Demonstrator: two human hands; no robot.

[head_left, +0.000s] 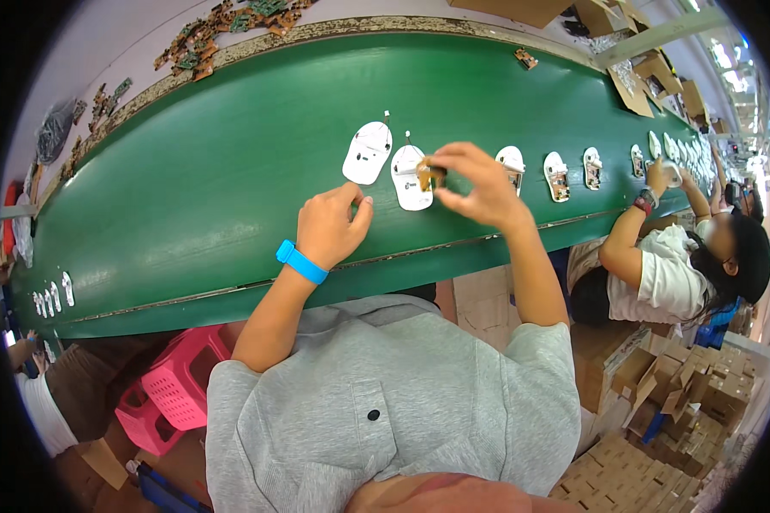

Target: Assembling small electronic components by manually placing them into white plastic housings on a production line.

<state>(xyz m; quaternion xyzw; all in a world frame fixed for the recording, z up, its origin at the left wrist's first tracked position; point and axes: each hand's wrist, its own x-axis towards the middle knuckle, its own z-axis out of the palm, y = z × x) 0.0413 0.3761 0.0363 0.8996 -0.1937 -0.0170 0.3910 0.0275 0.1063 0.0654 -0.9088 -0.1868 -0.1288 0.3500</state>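
Two white oval plastic shells lie side by side on the green belt in front of me, the left shell (366, 154) and the right shell (412, 192). Thin wires with small white plugs stick out at their far ends. My right hand (481, 188) pinches a small brown circuit board (428, 174) between thumb and fingers, over the right shell. A dark part shows on the board beside the fingers. My left hand (334, 224), with a blue wristband (301, 262), is loosely closed by the near edge of the left shell; whatever its fingertips hold, if anything, is hidden.
More shells with brown boards (557, 179) stand in a row to the right. A co-worker (672, 256) sits there, hands on a shell. Loose circuit boards (222, 34) pile along the far ledge. Pink stools (180, 385) and cardboard boxes (693, 393) stand below the belt.
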